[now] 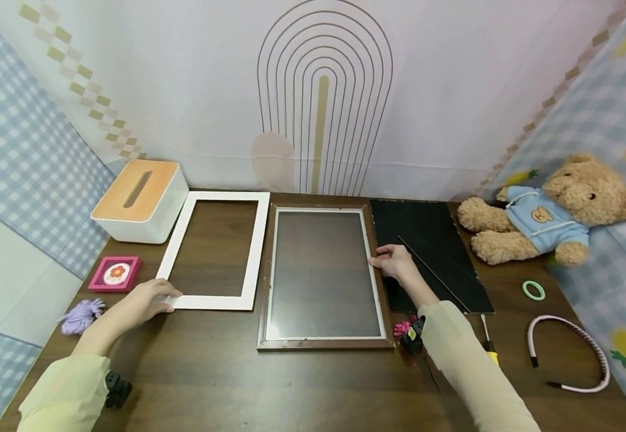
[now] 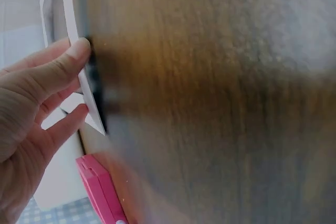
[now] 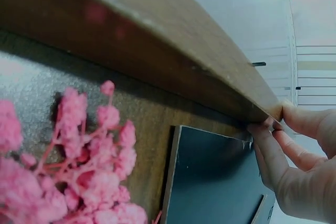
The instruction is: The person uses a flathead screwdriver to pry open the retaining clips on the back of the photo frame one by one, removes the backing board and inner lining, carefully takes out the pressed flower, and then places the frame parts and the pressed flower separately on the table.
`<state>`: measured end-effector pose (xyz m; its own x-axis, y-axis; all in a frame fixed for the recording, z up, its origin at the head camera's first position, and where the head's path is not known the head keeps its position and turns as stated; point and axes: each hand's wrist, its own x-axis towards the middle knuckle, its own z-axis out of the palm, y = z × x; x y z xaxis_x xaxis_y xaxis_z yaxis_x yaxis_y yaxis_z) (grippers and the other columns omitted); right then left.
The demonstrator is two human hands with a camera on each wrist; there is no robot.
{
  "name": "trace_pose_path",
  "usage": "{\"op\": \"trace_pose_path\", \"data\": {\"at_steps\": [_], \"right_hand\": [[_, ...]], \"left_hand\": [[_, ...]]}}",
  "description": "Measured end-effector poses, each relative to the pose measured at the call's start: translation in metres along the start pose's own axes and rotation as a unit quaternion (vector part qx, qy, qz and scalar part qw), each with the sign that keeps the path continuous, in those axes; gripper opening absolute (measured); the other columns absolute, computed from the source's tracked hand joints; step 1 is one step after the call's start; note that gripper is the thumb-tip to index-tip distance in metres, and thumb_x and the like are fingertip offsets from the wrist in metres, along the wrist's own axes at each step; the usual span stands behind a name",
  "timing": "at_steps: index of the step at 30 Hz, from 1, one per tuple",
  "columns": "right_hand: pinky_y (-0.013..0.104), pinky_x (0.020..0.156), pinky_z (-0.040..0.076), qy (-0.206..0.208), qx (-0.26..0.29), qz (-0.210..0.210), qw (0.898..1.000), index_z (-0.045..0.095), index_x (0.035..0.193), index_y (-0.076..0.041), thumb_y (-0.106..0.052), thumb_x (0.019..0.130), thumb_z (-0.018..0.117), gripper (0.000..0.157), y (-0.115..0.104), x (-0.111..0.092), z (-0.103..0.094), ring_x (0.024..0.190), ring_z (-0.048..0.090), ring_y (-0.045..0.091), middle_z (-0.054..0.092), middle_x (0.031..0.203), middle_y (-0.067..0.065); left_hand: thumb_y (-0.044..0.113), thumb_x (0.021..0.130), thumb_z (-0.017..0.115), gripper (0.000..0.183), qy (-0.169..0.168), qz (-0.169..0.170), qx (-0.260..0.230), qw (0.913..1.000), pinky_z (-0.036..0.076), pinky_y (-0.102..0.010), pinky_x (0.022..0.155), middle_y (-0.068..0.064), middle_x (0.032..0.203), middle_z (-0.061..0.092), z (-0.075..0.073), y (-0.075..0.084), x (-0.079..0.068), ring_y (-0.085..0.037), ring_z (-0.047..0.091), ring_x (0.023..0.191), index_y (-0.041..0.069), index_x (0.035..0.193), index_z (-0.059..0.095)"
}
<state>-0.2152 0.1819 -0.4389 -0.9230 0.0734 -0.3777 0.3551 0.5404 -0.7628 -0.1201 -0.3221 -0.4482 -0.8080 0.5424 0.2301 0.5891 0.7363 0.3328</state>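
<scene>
A white rectangular mat board [image 1: 257, 252] with a cut-out window lies on the brown table, left of centre. My left hand [image 1: 142, 300] pinches its near left corner; in the left wrist view the thumb [image 2: 71, 61] sits on one side of the thin edge and fingers on the other. Beside the mat lies a brown wooden picture frame [image 1: 326, 345], with a clear pane [image 1: 323, 270] and a pale inner border inside it. On the frame's right side, my right hand [image 1: 396, 264] grips the edge between thumb and fingers, as the right wrist view also shows.
A black backing board [image 1: 415, 219] lies right of the frame. Pink dried flowers [image 3: 100, 161] and a yellow-handled screwdriver [image 1: 489, 348] are near it. A tissue box [image 1: 140, 198], pink box [image 1: 99, 282], purple yarn [image 1: 80, 318], teddy bear [image 1: 550, 210], green ring [image 1: 533, 291] and headband [image 1: 596, 348] surround these.
</scene>
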Motion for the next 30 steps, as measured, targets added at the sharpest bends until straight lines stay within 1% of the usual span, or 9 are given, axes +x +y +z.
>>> {"op": "trace_pose_path", "data": {"at_steps": [4, 6, 14, 16, 19, 21, 26, 28, 30], "right_hand": [[0.019, 0.058, 0.049, 0.001, 0.0, -0.003, 1.0, 0.054, 0.121, 0.007, -0.013, 0.086, 0.065, 0.042, 0.002, 0.0, 0.001, 0.063, 0.054, 0.005, 0.064, 0.095, 0.015], [0.019, 0.059, 0.05, 0.002, -0.002, -0.002, 1.0, 0.054, 0.121, 0.006, -0.013, 0.086, 0.065, 0.042, 0.003, 0.0, 0.001, 0.064, 0.054, 0.005, 0.064, 0.096, 0.015], [0.019, 0.057, 0.049, 0.0, -0.007, -0.009, 1.0, 0.053, 0.121, 0.008, -0.013, 0.086, 0.065, 0.042, 0.002, 0.0, -0.001, 0.062, 0.054, 0.006, 0.063, 0.093, 0.014], [0.019, 0.057, 0.049, 0.0, -0.009, -0.01, 1.0, 0.053, 0.121, 0.008, -0.013, 0.086, 0.064, 0.042, 0.001, 0.0, -0.001, 0.062, 0.054, 0.005, 0.063, 0.092, 0.014], [0.019, 0.057, 0.049, 0.001, -0.012, -0.011, 1.0, 0.053, 0.121, 0.008, -0.013, 0.086, 0.064, 0.042, 0.001, 0.0, -0.001, 0.062, 0.054, 0.005, 0.064, 0.093, 0.015], [0.019, 0.058, 0.049, 0.001, -0.012, -0.011, 1.0, 0.053, 0.121, 0.007, -0.013, 0.087, 0.064, 0.042, 0.001, 0.0, -0.002, 0.062, 0.054, 0.006, 0.064, 0.094, 0.016], [0.02, 0.058, 0.049, -0.003, -0.011, -0.01, 1.0, 0.052, 0.122, 0.007, -0.013, 0.087, 0.064, 0.042, 0.002, -0.001, -0.002, 0.063, 0.054, 0.007, 0.062, 0.095, 0.015], [0.02, 0.058, 0.049, -0.003, -0.011, -0.011, 1.0, 0.052, 0.122, 0.007, -0.013, 0.087, 0.063, 0.042, 0.002, -0.001, -0.001, 0.063, 0.054, 0.007, 0.062, 0.095, 0.015], [0.02, 0.059, 0.049, -0.002, -0.013, -0.012, 1.0, 0.052, 0.122, 0.007, -0.013, 0.087, 0.064, 0.042, 0.002, -0.001, -0.001, 0.063, 0.054, 0.007, 0.062, 0.095, 0.015]], "left_hand": [[0.001, 0.07, 0.074, 0.018, -0.047, -0.039, 0.0, 0.9981, 0.05, -0.033, 0.066, -0.005, 0.079, 0.064, -0.006, 0.002, 0.002, -0.022, 0.06, 0.073, -0.002, 0.087, 0.071], [0.001, 0.07, 0.075, 0.018, -0.057, -0.046, -0.004, 0.9973, 0.05, -0.032, 0.065, -0.006, 0.079, 0.063, -0.008, 0.001, 0.003, -0.022, 0.06, 0.072, -0.003, 0.088, 0.071], [0.001, 0.068, 0.077, 0.021, -0.063, -0.034, -0.018, 0.9972, 0.05, -0.03, 0.064, -0.003, 0.078, 0.062, -0.009, 0.001, 0.003, -0.018, 0.059, 0.071, -0.002, 0.088, 0.072], [0.002, 0.068, 0.077, 0.021, -0.071, -0.033, -0.024, 0.9967, 0.049, -0.03, 0.065, -0.003, 0.078, 0.061, -0.009, 0.002, 0.003, -0.018, 0.059, 0.071, -0.003, 0.088, 0.072], [0.003, 0.067, 0.078, 0.022, -0.07, -0.028, -0.023, 0.9969, 0.05, -0.03, 0.065, -0.004, 0.078, 0.062, -0.008, 0.005, 0.004, -0.019, 0.059, 0.072, -0.003, 0.088, 0.072], [0.003, 0.067, 0.078, 0.022, -0.065, -0.022, -0.021, 0.9975, 0.049, -0.03, 0.065, -0.004, 0.078, 0.062, -0.008, 0.006, 0.004, -0.019, 0.059, 0.071, -0.002, 0.087, 0.072], [0.004, 0.067, 0.078, 0.023, -0.063, -0.024, -0.022, 0.9975, 0.049, -0.03, 0.065, -0.004, 0.079, 0.063, -0.009, 0.006, 0.003, -0.018, 0.059, 0.072, -0.002, 0.088, 0.072], [0.005, 0.066, 0.079, 0.025, -0.053, -0.029, -0.022, 0.9979, 0.049, -0.029, 0.067, -0.005, 0.081, 0.065, -0.009, 0.007, 0.003, -0.015, 0.059, 0.074, -0.001, 0.089, 0.072], [0.008, 0.065, 0.081, 0.029, -0.027, -0.039, -0.029, 0.9984, 0.05, -0.028, 0.069, -0.006, 0.084, 0.067, -0.009, 0.01, 0.006, -0.013, 0.06, 0.078, 0.001, 0.092, 0.071]]}}
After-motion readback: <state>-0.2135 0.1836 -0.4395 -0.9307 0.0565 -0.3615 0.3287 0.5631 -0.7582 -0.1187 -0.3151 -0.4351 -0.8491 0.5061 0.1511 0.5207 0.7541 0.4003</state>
